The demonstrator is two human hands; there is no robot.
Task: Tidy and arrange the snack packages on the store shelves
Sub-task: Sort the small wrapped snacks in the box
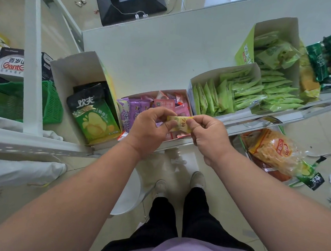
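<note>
The white shelf is carrying open display boxes (green packets at right). Over the pink-and-purple box, the left hand and right hand are each pinching an end of a yellow packet, probably straightening it for sorting.
</note>
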